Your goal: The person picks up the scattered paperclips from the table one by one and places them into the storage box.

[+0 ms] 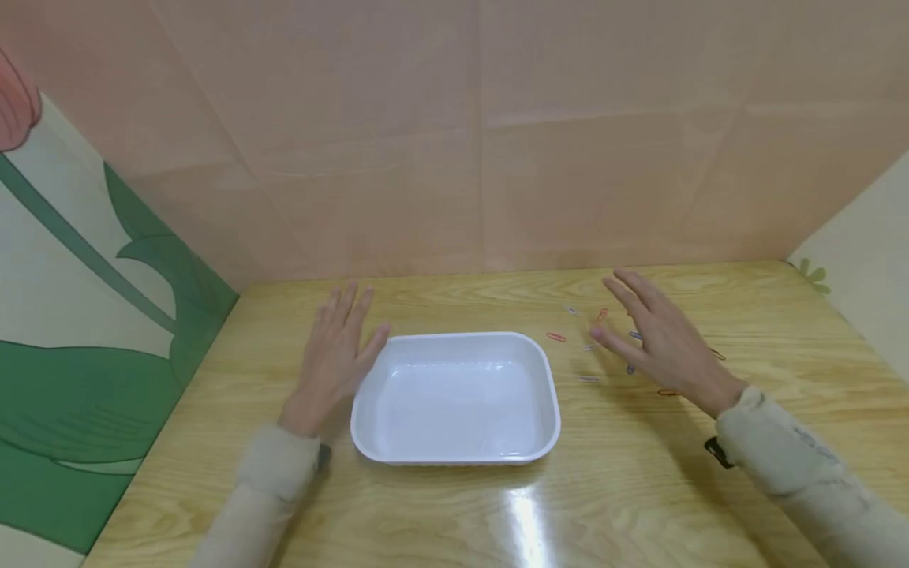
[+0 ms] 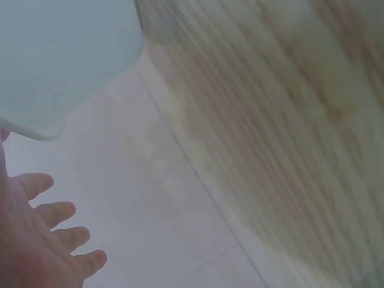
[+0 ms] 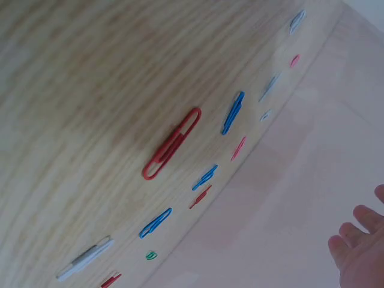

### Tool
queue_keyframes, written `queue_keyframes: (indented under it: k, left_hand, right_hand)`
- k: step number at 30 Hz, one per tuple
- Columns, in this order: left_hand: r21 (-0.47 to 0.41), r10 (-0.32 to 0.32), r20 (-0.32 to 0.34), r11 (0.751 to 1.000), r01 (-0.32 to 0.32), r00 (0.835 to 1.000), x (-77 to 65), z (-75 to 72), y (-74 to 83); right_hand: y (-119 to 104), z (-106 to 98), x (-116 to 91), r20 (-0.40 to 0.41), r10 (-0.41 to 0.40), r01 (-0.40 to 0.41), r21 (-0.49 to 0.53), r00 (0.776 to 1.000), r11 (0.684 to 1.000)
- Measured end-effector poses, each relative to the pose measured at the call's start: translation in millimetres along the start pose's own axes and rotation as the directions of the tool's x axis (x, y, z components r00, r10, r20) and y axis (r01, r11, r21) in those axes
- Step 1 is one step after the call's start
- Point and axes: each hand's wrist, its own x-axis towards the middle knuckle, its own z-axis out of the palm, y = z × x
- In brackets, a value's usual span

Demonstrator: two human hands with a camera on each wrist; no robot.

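Note:
A white rectangular tray (image 1: pixel 454 414) stands on the wooden table with nothing in it. My left hand (image 1: pixel 332 359) is at the tray's left side, fingers spread and straight, the thumb overlapping the rim in the head view. On the right, my right hand (image 1: pixel 663 343) is held over scattered paper clips, its fingers extended and holding nothing. In the right wrist view, a large red paper clip (image 3: pixel 172 144) lies near a blue paper clip (image 3: pixel 233 113), with white, pink and green ones around them. Part of the scatter is hidden beneath the right hand in the head view.
The wooden table (image 1: pixel 440 521) meets a pinkish cloth backdrop (image 1: pixel 476 158) at its far edge. A panel with a green leaf pattern (image 1: pixel 64 402) borders the left side, and a pale panel (image 1: pixel 866 260) the right.

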Motion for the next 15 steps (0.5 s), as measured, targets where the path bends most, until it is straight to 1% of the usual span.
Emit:
queue_keyframes:
  k: [5,12,15]
  left_hand:
    - [-0.015,0.003,-0.001,1.0,-0.003,1.0,-5.4,0.3,2.9]
    - [-0.037,0.006,0.009,0.999,-0.005,1.0,-12.9,-0.1,6.6]
    - [-0.044,0.007,0.018,0.999,-0.006,1.0,-15.9,-1.1,7.8]
  right_hand:
    - [-3,0,-5,0.024,0.003,-0.004,0.031,1.0,1.0]
    - [-6,2,-11,0.021,-0.039,0.038,0.043,0.999,0.998]
    - [-9,4,-13,0.026,-0.045,0.044,0.039,0.999,0.998]
